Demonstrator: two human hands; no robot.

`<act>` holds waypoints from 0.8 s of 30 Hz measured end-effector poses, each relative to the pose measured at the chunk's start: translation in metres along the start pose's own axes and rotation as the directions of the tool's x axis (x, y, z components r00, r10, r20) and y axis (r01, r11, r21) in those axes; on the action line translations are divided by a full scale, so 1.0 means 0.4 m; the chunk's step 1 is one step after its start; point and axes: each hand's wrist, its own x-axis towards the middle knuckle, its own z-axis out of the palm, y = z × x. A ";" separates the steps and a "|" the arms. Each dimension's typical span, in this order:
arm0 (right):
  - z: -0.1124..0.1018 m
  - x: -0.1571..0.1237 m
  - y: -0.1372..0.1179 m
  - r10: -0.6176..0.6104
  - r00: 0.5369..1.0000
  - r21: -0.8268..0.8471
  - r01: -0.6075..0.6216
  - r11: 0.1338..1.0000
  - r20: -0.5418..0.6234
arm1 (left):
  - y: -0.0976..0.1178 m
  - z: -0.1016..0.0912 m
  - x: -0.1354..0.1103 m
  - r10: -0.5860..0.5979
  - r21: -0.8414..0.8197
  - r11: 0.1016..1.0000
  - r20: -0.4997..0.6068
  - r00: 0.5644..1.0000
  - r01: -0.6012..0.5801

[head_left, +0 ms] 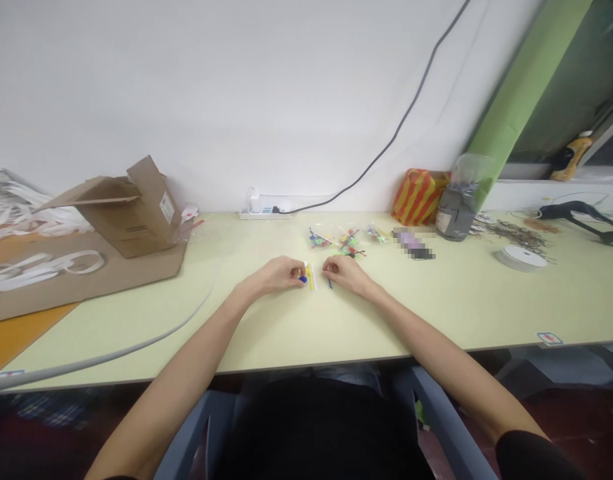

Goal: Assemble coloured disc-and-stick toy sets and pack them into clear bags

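Note:
My left hand (279, 275) rests on the pale green table (436, 307), its fingertips pinched on a small blue piece (303, 279). My right hand (343, 275) is close by, with a thin blue stick (329, 283) showing below its fingertips. Between the hands lies a yellow and white strip (311, 277), touching or nearly touching the left fingertips. Just beyond the hands lie several small bundles of colourful plastic parts (336, 239). The fingers hide most of the blue items.
A cardboard box (136, 213) stands open on a brown cardboard sheet (136, 273) at left, with white paper strips (41, 267). Along the wall are a power strip (263, 213), a striped bag (419, 197) and a plastic jar (456, 207). A white tape roll (519, 257) sits at right.

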 end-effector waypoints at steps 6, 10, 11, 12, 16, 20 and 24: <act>-0.006 -0.008 -0.015 0.023 0.999 0.035 -0.022 0.999 -0.025 | 0.004 0.005 0.002 -0.002 0.044 0.999 0.003 1.000 0.002; -0.008 -0.009 -0.017 0.024 1.000 0.033 -0.024 0.999 -0.016 | 0.006 0.005 0.003 -0.008 0.057 0.998 0.005 1.000 0.008; -0.008 -0.008 -0.017 0.024 1.000 0.032 -0.024 0.999 -0.015 | 0.007 0.005 0.003 -0.010 0.055 0.998 0.006 1.000 0.009; -0.008 -0.008 -0.017 0.023 1.000 0.031 -0.022 0.999 -0.015 | 0.007 0.005 0.002 -0.012 0.052 0.999 0.004 1.000 0.012; -0.009 -0.009 -0.018 0.009 1.000 0.019 -0.009 1.000 -0.018 | 0.012 0.004 0.000 -0.017 0.043 0.999 -0.008 1.000 0.017; -0.007 -0.008 -0.015 0.002 1.000 0.021 -0.001 1.000 -0.021 | 0.021 -0.004 -0.001 -0.022 0.037 0.999 -0.018 1.000 0.023; 0.003 -0.002 -0.005 -0.003 1.000 0.011 0.003 1.000 -0.015 | 0.037 -0.016 -0.003 -0.031 0.059 0.998 -0.103 0.994 0.037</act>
